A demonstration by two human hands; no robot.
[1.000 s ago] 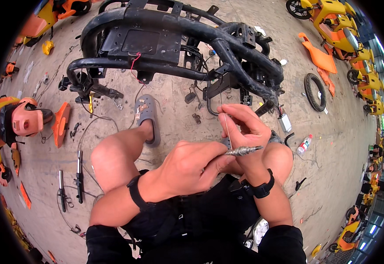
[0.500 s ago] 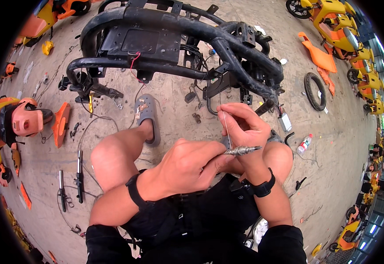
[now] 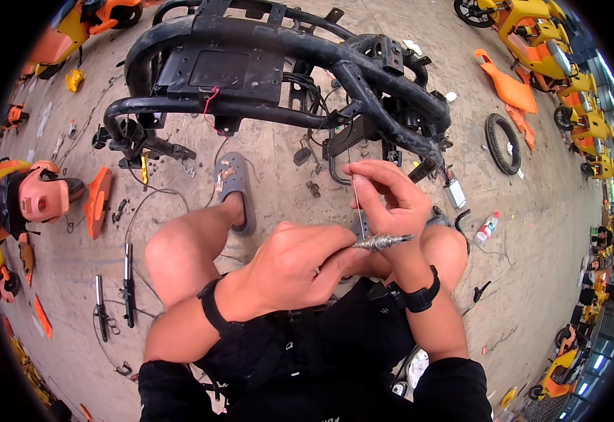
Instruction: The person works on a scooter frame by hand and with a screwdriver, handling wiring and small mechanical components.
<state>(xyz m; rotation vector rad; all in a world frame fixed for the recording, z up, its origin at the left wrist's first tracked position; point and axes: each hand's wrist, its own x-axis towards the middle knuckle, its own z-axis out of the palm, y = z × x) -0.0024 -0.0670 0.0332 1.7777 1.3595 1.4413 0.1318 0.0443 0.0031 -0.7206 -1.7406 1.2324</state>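
My left hand (image 3: 300, 264) is closed around a slim silvery bundle (image 3: 383, 243), which looks wound with thin wire and tapers to a dark point toward the right. From its wound part a thin pale wire (image 3: 359, 204) runs up to my right hand (image 3: 395, 200). There my thumb and forefinger pinch the strand, which stands nearly straight between the two hands. The near end of the bundle is hidden inside my left fist. Both hands are held above my lap, between my knees.
A black tubular scooter frame (image 3: 279, 42) lies ahead, a red wire (image 3: 212, 98) hanging from it. Two shock absorbers (image 3: 128, 285) lie at left. A tyre (image 3: 503, 144), a silver box (image 3: 454, 193) and a plastic bottle (image 3: 487, 228) are at right. Yellow scooters (image 3: 518, 35) stand beyond.
Both hands keep their grip and move only slightly, the wire staying stretched between them. The whole view has shifted a little.
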